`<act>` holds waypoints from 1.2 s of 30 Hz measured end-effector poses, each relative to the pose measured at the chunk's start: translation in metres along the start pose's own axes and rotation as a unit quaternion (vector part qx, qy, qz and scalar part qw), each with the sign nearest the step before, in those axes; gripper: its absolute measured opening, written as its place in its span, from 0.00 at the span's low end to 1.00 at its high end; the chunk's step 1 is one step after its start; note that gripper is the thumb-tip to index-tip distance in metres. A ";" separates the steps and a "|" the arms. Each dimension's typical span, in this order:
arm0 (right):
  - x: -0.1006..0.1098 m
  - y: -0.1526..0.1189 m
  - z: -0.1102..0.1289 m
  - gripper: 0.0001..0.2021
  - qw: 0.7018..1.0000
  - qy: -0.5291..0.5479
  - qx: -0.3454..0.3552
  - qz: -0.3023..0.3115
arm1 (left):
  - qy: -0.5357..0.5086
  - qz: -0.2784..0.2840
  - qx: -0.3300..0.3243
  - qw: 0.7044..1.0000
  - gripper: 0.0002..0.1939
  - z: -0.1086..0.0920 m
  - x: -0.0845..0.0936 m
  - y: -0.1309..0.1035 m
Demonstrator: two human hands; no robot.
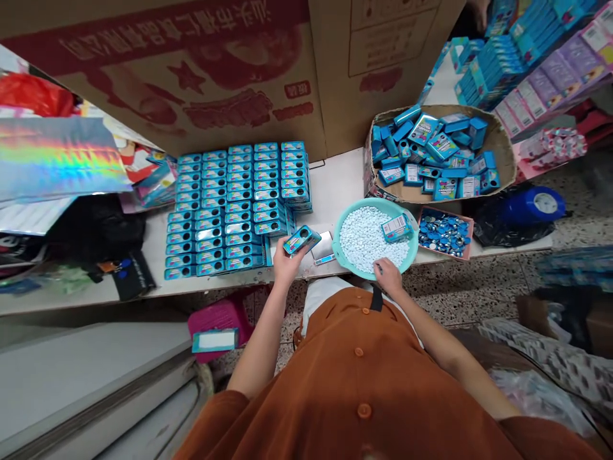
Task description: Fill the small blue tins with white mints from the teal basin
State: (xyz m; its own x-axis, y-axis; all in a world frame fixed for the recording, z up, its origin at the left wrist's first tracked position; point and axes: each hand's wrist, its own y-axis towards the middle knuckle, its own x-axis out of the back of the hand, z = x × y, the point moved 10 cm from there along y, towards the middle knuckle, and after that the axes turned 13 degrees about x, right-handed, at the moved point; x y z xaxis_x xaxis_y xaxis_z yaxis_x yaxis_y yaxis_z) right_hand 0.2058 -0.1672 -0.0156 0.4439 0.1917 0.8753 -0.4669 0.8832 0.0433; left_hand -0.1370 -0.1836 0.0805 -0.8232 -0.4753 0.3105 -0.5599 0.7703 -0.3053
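Note:
My left hand (pixel 286 265) grips a small blue box (pixel 302 239) with a dark round hole in its upturned side, just right of the stacked boxes. At the near rim of a turquoise basin (pixel 336 246), my right hand (pixel 387 275) is closed over the white pellets (pixel 361 233); a small dark bit shows at its fingers, too small to name. Another blue box (pixel 396 228) lies tilted on the pellets. Between the left hand and the basin sits a small white device (pixel 324 246), resembling a pocket scale.
Rows of stacked blue boxes (pixel 225 211) stand on the left of the white table (pixel 330 185). Behind rises a large cardboard carton (pixel 201 76). Right of it, a cut-down carton (pixel 498 188) holds loose blue boxes, near a pink tray (pixel 471 237) of shiny blue-and-silver pieces.

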 end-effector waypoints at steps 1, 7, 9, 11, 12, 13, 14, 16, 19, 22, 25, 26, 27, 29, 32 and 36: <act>0.001 0.000 0.001 0.09 1.000 -0.001 0.000 0.001 | 0.001 -0.002 0.003 1.000 0.22 0.002 0.000 0.000; 0.001 0.001 0.002 0.10 1.000 0.003 0.003 -0.002 | 0.021 -0.005 -0.002 1.000 0.22 0.008 -0.003 0.000; 0.000 0.000 0.001 0.10 1.000 0.005 0.003 -0.003 | 0.028 -0.004 0.002 1.000 0.22 0.013 -0.004 0.003; -0.001 0.000 0.000 0.10 1.000 0.007 0.003 0.000 | 0.030 -0.009 0.016 0.999 0.23 0.022 -0.007 0.006; -0.002 0.000 0.000 0.10 1.000 0.007 0.004 0.001 | 0.027 -0.010 0.026 0.999 0.23 0.029 -0.009 0.008; -0.002 0.000 0.000 0.10 1.000 0.006 0.004 0.002 | 0.024 -0.010 0.040 0.999 0.23 0.038 -0.012 0.009; -0.002 0.000 -0.001 0.10 1.000 0.005 0.005 0.002 | 0.022 -0.010 0.054 0.998 0.23 0.047 -0.016 0.010; -0.002 0.000 -0.001 0.10 1.000 0.003 0.007 0.001 | 0.029 -0.008 0.076 0.997 0.22 0.064 -0.026 0.011; -0.002 0.000 -0.001 0.11 1.000 -0.001 0.010 0.002 | 0.060 -0.006 0.080 0.995 0.21 0.081 -0.041 0.011; -0.003 0.000 -0.002 0.11 1.000 0.002 0.011 0.005 | 0.073 -0.010 0.075 0.994 0.19 0.091 -0.054 0.013; -0.004 0.000 -0.002 0.11 1.000 0.010 0.010 0.008 | 0.069 -0.030 0.074 0.994 0.18 0.099 -0.061 0.018; -0.004 0.000 -0.002 0.11 1.000 0.013 0.011 0.009 | 0.068 -0.039 0.074 0.994 0.17 0.102 -0.062 0.020; -0.004 0.000 -0.002 0.11 1.000 0.015 0.011 0.011 | 0.067 -0.045 0.075 0.994 0.17 0.106 -0.064 0.022; -0.004 0.000 -0.002 0.11 1.000 0.017 0.010 0.013 | 0.061 -0.052 0.079 0.994 0.18 0.115 -0.067 0.027; -0.003 0.001 -0.002 0.11 1.000 0.016 0.006 0.017 | 0.053 -0.029 0.079 0.995 0.18 0.126 -0.073 0.034; -0.002 0.002 -0.001 0.12 1.000 0.021 0.003 0.019 | 0.055 0.001 0.031 0.998 0.28 0.129 -0.073 0.035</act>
State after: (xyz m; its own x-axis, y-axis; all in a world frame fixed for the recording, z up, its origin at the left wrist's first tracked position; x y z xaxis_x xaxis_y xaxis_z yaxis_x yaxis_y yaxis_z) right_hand 0.2051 -0.1651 -0.0177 0.4572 0.2424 0.8557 -0.4888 0.8723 0.0140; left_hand -0.1090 -0.1768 -0.0693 -0.8109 -0.4214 0.4060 -0.5658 0.7416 -0.3604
